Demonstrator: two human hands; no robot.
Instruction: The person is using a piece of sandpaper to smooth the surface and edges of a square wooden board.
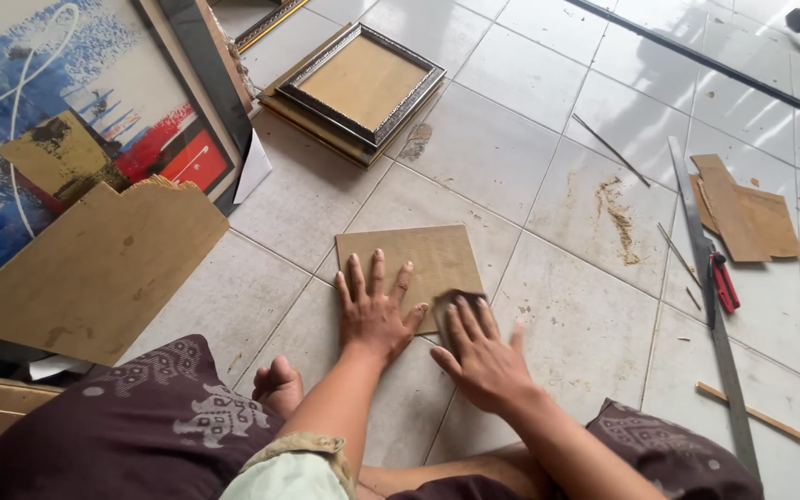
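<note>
Now both hands [372,310] on board [428,259].

small brown board [423,262] lying flat on the tiled floor, rectangular, plain and unpainted, dark sanding pad [453,303] sitting right on its near right corner
</note>
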